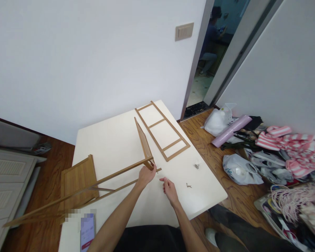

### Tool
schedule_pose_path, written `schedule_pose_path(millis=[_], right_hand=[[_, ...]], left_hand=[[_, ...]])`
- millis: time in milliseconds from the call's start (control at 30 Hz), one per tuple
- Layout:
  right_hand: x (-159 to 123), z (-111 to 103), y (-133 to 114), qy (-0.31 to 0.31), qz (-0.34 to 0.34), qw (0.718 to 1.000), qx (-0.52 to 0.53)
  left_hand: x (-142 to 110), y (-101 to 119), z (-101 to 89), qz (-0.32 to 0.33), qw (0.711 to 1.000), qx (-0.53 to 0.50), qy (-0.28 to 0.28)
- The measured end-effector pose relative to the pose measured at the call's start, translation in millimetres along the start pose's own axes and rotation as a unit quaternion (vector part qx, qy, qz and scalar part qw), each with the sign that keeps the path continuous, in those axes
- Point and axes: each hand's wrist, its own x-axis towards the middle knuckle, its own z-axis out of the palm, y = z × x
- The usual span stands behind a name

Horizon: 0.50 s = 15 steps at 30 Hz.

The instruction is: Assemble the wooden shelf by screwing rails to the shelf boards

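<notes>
A partly joined wooden shelf frame (99,182) lies across a white table (112,140), its long rails running left past the table's edge. My left hand (146,175) is closed round the frame's right end, where an upright wooden panel (144,143) meets the rails. My right hand (169,189) hovers just right of that joint, fingers pinched on something too small to name. A flat wooden ladder-shaped frame (162,130) lies on the table beyond both hands.
Small metal fittings (196,166) and a screw (189,185) lie right of my hands. A phone (87,231) rests at the table's near edge. Bags, clothes and a purple roll (232,130) crowd the floor at right. A person sits beyond the open doorway (212,45).
</notes>
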Motion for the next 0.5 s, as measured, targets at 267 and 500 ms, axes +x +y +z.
schedule_pose_path(millis=[267, 500], right_hand=[[8, 14, -17, -0.018, 0.04, 0.99, 0.136], [8, 21, -12, -0.018, 0.024, 0.991, 0.127]], left_hand=[[1, -3, 2.5, 0.027, 0.999, -0.02, 0.016], [2, -5, 2.8, 0.031, 0.999, -0.024, 0.021]])
